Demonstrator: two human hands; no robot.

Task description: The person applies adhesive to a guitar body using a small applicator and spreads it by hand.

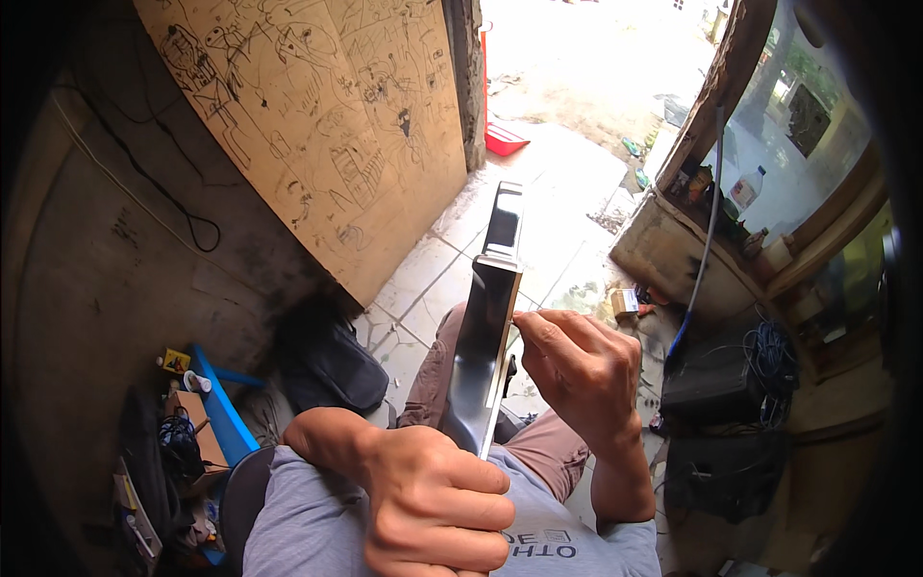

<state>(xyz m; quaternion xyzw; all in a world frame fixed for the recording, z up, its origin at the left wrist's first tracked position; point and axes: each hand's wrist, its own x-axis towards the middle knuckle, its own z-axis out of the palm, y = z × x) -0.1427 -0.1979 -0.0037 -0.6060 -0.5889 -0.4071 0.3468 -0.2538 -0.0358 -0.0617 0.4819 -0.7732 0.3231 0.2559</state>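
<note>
A long, narrow, glossy dark object with silver edges (484, 337) stands out lengthwise from my body toward the doorway, with a silver band across its upper part. My left hand (437, 505) is closed in a fist around its near end, low over my grey shirt. My right hand (577, 370) has its fingers curled in a pinch at the object's right edge, about midway along; what sits between the fingertips is too small to make out. Beneath the object are my legs (433, 370) and the white tiled floor (423, 284).
A board with drawings (317, 106) stands at the upper left. A black bag (332, 365), blue frame (216, 404) and small boxes lie left of me. A red dustpan (505, 142) sits by the bright doorway. A windowsill with bottles (745, 192) and black cases (721, 394) are on the right.
</note>
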